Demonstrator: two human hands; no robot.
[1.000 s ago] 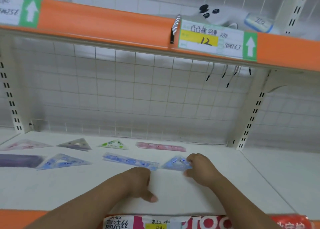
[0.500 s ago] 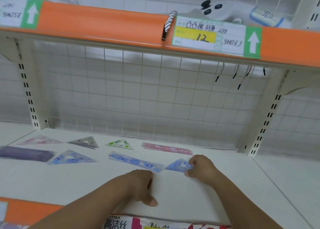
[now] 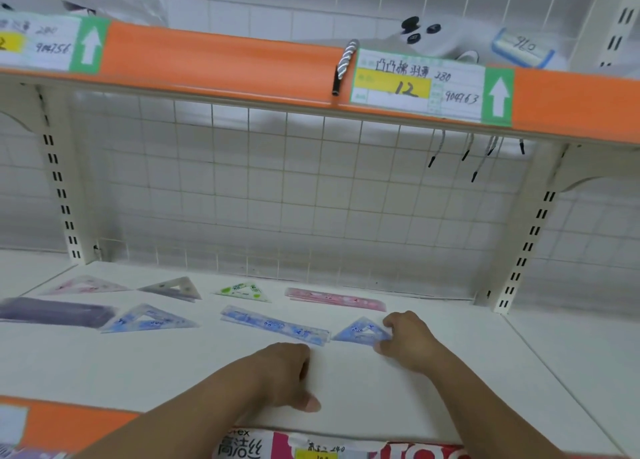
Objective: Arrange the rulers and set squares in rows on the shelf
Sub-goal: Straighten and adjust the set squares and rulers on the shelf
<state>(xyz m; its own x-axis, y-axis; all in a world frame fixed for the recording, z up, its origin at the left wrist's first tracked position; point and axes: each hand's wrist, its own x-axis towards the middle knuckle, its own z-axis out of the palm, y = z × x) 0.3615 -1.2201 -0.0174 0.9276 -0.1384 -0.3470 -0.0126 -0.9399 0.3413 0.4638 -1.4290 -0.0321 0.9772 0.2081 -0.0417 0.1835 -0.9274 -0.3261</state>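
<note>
On shelf (image 3: pixel 450 389): five set squares (image 3: pixel 242 290), three rulers (image 3: pixel 273 325); right fingers (image 3: pixel 391 324) pinch blue set square (image 3: pixel 360 332); left fingers (image 3: pixel 301 363) curled, empty.

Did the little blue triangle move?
No. The small blue set square, pinched by the right hand, keeps its left tip just beside the right end of the blue ruler, as before.

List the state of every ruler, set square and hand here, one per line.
Pink set square: flat, back row.
Grey set square: flat, back row.
Green set square: flat, back row.
Pink ruler: flat, back row.
Purple ruler: flat, front row.
Large blue set square: flat, front row.
Blue ruler: flat, front row.
Small blue set square: pinched by right hand.
Left hand: rests on shelf, holding nothing.
</note>
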